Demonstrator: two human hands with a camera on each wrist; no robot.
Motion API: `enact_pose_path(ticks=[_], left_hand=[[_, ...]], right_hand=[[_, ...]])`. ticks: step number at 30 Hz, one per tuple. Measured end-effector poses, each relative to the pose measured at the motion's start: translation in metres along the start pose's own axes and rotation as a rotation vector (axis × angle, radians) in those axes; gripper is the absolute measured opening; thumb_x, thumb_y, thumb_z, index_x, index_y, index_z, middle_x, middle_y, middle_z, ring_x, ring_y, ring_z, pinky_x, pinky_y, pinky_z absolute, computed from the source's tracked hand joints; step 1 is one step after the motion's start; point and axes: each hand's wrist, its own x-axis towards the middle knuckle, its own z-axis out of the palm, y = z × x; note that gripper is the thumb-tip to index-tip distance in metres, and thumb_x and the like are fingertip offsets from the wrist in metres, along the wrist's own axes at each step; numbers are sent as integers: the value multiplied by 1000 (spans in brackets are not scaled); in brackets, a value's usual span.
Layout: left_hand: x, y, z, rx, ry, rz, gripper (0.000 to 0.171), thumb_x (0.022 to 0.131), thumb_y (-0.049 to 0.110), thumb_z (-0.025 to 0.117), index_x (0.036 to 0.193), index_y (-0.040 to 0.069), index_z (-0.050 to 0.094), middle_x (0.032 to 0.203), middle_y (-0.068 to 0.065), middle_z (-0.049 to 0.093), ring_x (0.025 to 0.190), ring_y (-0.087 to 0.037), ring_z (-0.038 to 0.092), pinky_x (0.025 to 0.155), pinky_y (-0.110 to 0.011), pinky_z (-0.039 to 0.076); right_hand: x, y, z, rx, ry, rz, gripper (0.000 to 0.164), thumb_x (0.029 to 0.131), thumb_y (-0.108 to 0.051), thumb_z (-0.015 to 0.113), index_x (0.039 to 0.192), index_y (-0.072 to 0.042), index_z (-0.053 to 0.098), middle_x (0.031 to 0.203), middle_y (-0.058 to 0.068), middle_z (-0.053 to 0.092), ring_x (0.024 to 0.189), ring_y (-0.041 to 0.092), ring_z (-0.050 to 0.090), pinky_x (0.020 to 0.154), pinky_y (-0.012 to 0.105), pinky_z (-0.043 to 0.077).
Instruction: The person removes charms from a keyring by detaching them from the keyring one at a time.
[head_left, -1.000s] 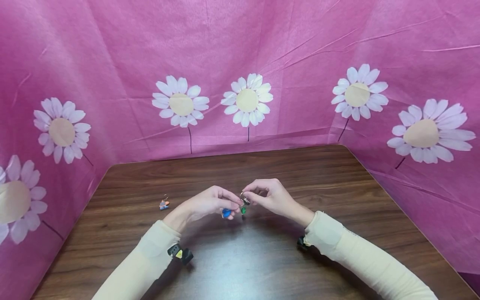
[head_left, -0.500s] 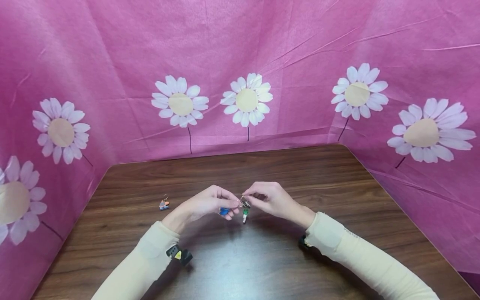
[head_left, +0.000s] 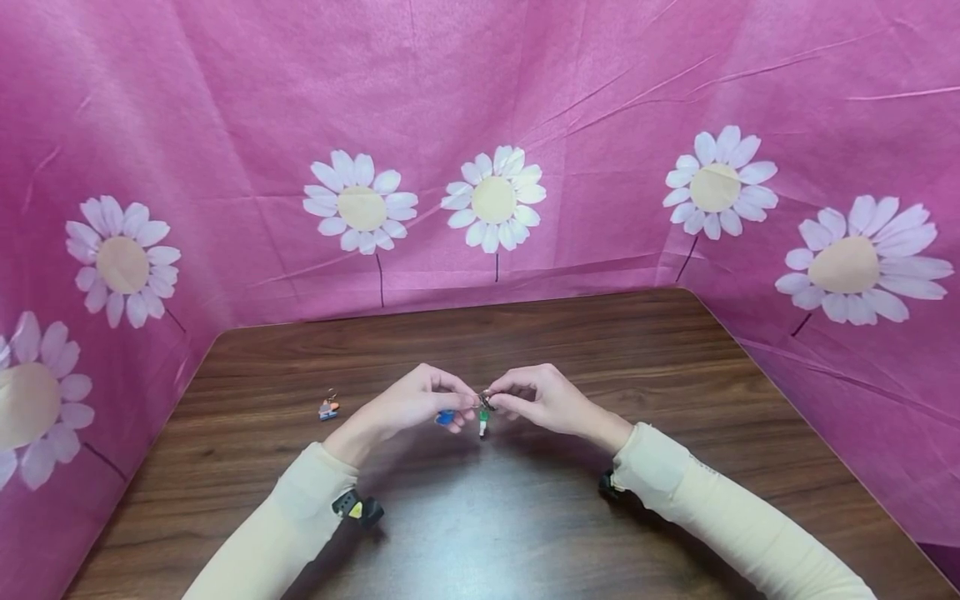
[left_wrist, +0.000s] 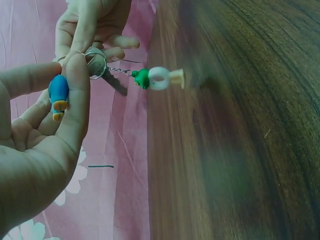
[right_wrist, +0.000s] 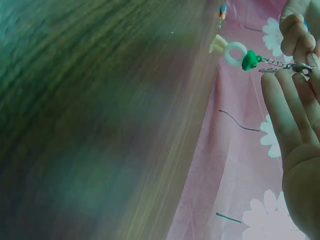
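Observation:
My left hand (head_left: 401, 408) and right hand (head_left: 551, 404) meet above the table, their fingertips pinching a metal key ring (left_wrist: 96, 64) between them. From it hang a key (left_wrist: 116, 83) and, on a short chain, a keychain figure with a green frog-like head (left_wrist: 141, 78) and a white ring-shaped middle. A small blue figure (left_wrist: 59, 91) with orange ends shows between the left thumb and forefinger; how it joins the ring is hidden. In the right wrist view, the other right-hand fingers (right_wrist: 282, 112) are extended below the key.
Another small keychain (head_left: 328, 409), orange, grey and blue, lies on the wooden table (head_left: 480, 533) left of the left hand. Pink cloth (head_left: 585, 92) with white flowers stands round the table's back and sides.
Both hands have drawn closer together at the key ring. The green-and-white figure swung down to hang below it, then shifted slightly left and up. The loose keychain has stayed put.

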Motion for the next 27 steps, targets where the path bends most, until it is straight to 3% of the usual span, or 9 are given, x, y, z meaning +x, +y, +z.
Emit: enact_pose_path(ticks=[5, 10, 12, 16, 20, 27], left_hand=[[0, -1, 0, -72, -4, -15, 22, 99, 3, 60, 109, -14, 69, 95, -29, 70, 78, -18, 68, 73, -32, 61], [2, -2, 0, -157, -4, -64, 23, 99, 2, 58, 110, -16, 67, 95, -27, 71, 81, -20, 70, 74, -32, 61], [3, -3, 0, -174, -10, -80, 27, 99, 3, 57, 113, -18, 65, 96, -29, 71, 80, -20, 71, 74, -32, 61], [4, -5, 0, -179, -20, -106, 31, 99, 4, 56, 116, -22, 61, 102, -34, 69, 79, -18, 71, 75, -32, 61], [4, -8, 1, -175, -27, -132, 28, 99, 4, 56, 112, -19, 64, 94, -26, 72, 78, -18, 71, 75, -33, 62], [4, -10, 2, -142, -26, -132, 27, 99, 4, 57, 110, -19, 65, 87, -16, 73, 76, -16, 70, 73, -32, 62]], right_hand=[[2, -6, 1, 5, 16, -68, 16, 89, 13, 69, 102, 6, 73, 89, 14, 74, 66, 20, 72, 57, 42, 62], [3, 2, 2, -5, 64, -141, 23, 86, 18, 69, 106, 7, 72, 92, 16, 73, 66, 31, 72, 60, 35, 62], [4, 2, 2, -30, 74, -170, 24, 86, 17, 69, 107, 6, 73, 92, 15, 73, 67, 26, 72, 60, 34, 62], [6, 0, 0, -187, 62, -280, 26, 87, 13, 72, 109, 1, 74, 93, 8, 73, 67, 13, 67, 57, 23, 58], [7, 0, -2, -396, 25, -394, 26, 87, 9, 72, 111, -3, 75, 95, 2, 72, 69, 6, 60, 58, 11, 49], [7, 0, 1, -491, -18, -389, 22, 86, 4, 75, 107, -2, 76, 95, 0, 71, 74, 3, 63, 64, 9, 50]])
